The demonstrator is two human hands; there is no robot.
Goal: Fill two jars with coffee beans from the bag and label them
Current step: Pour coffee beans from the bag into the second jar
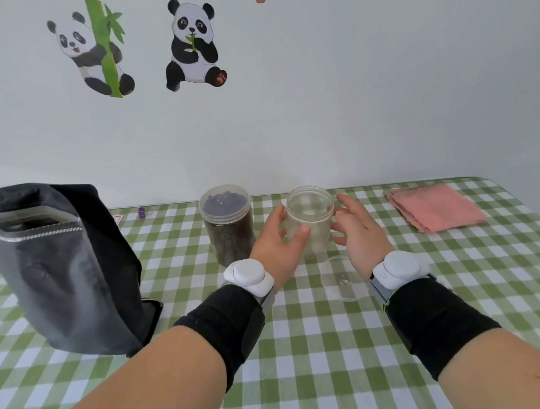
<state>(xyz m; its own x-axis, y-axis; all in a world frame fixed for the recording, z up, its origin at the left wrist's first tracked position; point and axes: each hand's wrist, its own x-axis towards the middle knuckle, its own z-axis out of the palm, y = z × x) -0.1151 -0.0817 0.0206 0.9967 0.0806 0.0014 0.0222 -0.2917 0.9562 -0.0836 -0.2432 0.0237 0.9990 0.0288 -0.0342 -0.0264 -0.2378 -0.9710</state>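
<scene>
A clear jar (pixel 228 221) holding dark coffee beans stands open at the table's middle. To its right is an empty clear jar (pixel 308 211), also open. My left hand (pixel 276 238) wraps around the empty jar's left side, thumb across its front. On the jar's right is my right hand (pixel 359 232), fingers spread, touching or nearly touching the wall. A clear lid (pixel 341 277) lies flat on the cloth just in front of the empty jar. The dark grey coffee bag (pixel 61 264) stands open at the left.
A folded pink cloth (pixel 434 207) lies at the back right on the green checked tablecloth (pixel 319 343). A small purple item (pixel 142 213) and a card sit near the wall behind the bag. Panda stickers are on the wall.
</scene>
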